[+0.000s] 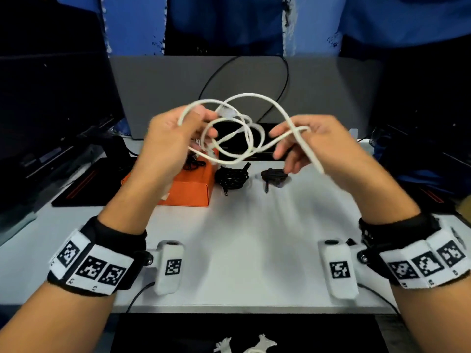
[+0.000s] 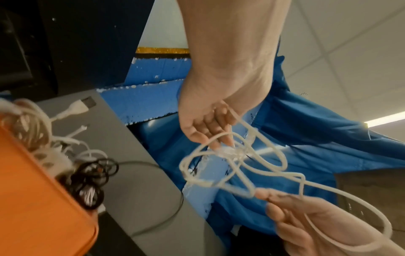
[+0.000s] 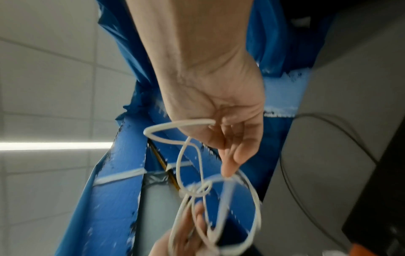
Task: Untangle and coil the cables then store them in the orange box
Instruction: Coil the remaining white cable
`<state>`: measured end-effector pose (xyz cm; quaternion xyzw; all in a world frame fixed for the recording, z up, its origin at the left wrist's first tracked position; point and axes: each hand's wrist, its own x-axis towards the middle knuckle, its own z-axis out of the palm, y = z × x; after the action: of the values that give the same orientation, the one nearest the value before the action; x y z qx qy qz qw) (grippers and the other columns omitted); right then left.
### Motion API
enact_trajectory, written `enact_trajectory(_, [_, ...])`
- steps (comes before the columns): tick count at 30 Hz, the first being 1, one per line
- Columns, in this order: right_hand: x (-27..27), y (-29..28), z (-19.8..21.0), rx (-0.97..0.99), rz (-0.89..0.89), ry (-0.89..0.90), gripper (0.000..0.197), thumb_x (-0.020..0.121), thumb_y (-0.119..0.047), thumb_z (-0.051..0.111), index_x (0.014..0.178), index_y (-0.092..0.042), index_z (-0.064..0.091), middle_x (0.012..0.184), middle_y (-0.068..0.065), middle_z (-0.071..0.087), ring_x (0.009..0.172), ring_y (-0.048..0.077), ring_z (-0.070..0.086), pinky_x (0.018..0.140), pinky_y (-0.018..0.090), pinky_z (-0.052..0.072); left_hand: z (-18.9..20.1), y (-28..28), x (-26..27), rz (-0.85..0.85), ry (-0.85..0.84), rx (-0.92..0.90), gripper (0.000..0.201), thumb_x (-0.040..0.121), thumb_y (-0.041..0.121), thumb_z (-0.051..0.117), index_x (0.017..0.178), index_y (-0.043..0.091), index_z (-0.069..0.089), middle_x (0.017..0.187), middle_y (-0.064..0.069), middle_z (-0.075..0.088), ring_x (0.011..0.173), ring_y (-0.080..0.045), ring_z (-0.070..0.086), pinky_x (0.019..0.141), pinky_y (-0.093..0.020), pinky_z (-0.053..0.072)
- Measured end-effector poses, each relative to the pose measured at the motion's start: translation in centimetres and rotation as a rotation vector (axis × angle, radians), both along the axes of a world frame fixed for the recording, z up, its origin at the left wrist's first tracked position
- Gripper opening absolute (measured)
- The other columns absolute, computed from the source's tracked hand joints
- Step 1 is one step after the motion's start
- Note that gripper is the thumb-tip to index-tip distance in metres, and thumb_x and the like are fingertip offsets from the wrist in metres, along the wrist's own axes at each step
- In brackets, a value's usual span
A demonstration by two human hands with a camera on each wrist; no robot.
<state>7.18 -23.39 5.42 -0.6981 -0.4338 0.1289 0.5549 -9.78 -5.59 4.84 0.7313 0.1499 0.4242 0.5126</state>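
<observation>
White and smooth, the cable [image 1: 244, 128] hangs in the air at the centre of the head view, a thin round cord looped over itself several times with a small knot of crossings in the middle and a flat plug near the top of the tangle. The left hand [image 1: 175, 133] pinches one bend of it between thumb and curled fingers; the right hand [image 1: 313, 141] has its fingers curled round another strand, whose free end slants down toward the lower right. Below the tangle, left of centre, sits the orange box [image 1: 188, 187], matte with rounded corners; the left wrist view shows white and black cords already lying in it. Just right of the box lie two small black coils [image 1: 232, 177] on the pale, smooth table [image 1: 249, 238]. Behind stands a grey panel [image 1: 165, 82] with a thin black wire curving across it, and dark monitors fill the upper left and right.
</observation>
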Motion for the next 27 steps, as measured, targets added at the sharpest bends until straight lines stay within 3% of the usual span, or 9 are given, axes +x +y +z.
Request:
enact_trajectory(4, [5.1,-3.2,1.3,0.058,-0.197,-0.027,0.029,0.104,-0.007,0.046,0.096,-0.015,0.072,0.048,0.004,0.054,0.033,0.016,0.039,0.036,0.019,0.03,0.7,3.6,-1.3,0.293,-0.094,0.075,0.028,0.101,0.023,0.05,0.087,0.029,0.073,0.105,0.002,0.077,0.094,-0.008,0.071,0.078,-0.029,0.053])
enact_trajectory(7, [9.3,-5.9,1.1,-0.171,-0.407,-0.199,0.024,0.105,-0.019,0.053,0.094,-0.018,0.074,0.053,0.003,0.05,0.038,0.013,0.039,0.04,0.019,0.03,1.1,5.5,-2.3,0.427,-0.079,0.166,0.027,0.098,0.04,0.052,0.08,0.033,0.071,0.096,0.002,0.075,0.082,-0.01,0.067,0.076,-0.039,0.057])
enact_trajectory(12, [11.9,-8.0,0.6,-0.267,-0.538,-0.317,0.021,0.097,-0.034,0.07,0.089,-0.015,0.076,0.085,0.023,0.071,0.064,0.023,0.055,0.064,0.029,0.044,1.3,3.0,-1.9,0.138,0.049,0.211,0.039,0.107,0.041,0.049,0.084,0.017,0.069,0.059,-0.001,0.061,0.042,-0.018,0.048,0.043,-0.025,0.039])
enact_trajectory(15, [10.7,-7.8,1.1,-0.177,-0.45,-0.252,0.011,0.095,-0.026,0.073,0.097,-0.015,0.076,0.069,0.013,0.062,0.056,0.012,0.049,0.051,0.021,0.038,1.4,0.9,-1.5,-0.028,0.1,0.152,0.035,0.106,0.033,0.052,0.086,0.012,0.071,0.053,-0.003,0.052,0.039,-0.018,0.036,0.04,-0.026,0.029])
enact_trajectory(17, [9.5,-7.9,1.6,-0.238,-0.253,-0.243,0.024,0.085,-0.028,0.082,0.106,-0.019,0.075,0.066,0.009,0.053,0.051,0.008,0.045,0.045,0.014,0.036,1.3,-0.1,-1.4,-0.118,0.131,0.11,0.032,0.106,0.029,0.052,0.086,0.013,0.072,0.05,-0.002,0.045,0.04,-0.016,0.031,0.04,-0.024,0.024])
enact_trajectory(20, [7.9,-8.9,2.6,-0.394,-0.02,-0.294,0.077,0.054,-0.069,0.09,0.123,-0.042,0.069,0.094,0.001,0.07,0.086,0.008,0.065,0.081,0.023,0.054,1.3,-1.3,-1.5,-0.215,0.066,0.037,0.033,0.107,0.023,0.049,0.084,0.012,0.07,0.051,-0.003,0.034,0.042,-0.014,0.022,0.043,-0.028,0.016])
enact_trajectory(22, [6.3,-9.1,3.3,-0.387,0.046,-0.381,0.089,0.055,-0.083,0.08,0.136,-0.055,0.056,0.132,-0.022,0.064,0.128,-0.003,0.055,0.111,0.032,0.043,1.3,-1.9,-1.5,-0.277,0.014,-0.009,0.032,0.106,0.021,0.048,0.083,0.01,0.068,0.052,-0.002,0.03,0.041,-0.013,0.019,0.044,-0.03,0.012])
enact_trajectory(24, [3.1,-7.7,3.8,-0.238,0.077,-0.445,0.08,0.073,-0.081,0.069,0.145,-0.053,0.048,0.148,-0.031,0.049,0.141,-0.011,0.038,0.117,0.031,0.031,1.2,-2.9,-1.4,-0.314,0.016,0.007,0.029,0.102,0.022,0.05,0.082,0.007,0.066,0.051,-0.003,0.028,0.041,-0.012,0.018,0.044,-0.029,0.011])
enact_trajectory(27, [-2.8,-4.1,2.9,-0.061,0.116,-0.468,0.073,0.086,-0.073,0.06,0.148,-0.036,0.048,0.13,-0.016,0.067,0.121,0.0,0.062,0.105,0.031,0.047,0.9,-4.8,-1.2,-0.284,0.043,0.155,0.026,0.099,0.018,0.054,0.08,0.003,0.064,0.051,-0.005,0.03,0.043,-0.011,0.023,0.043,-0.023,0.017])
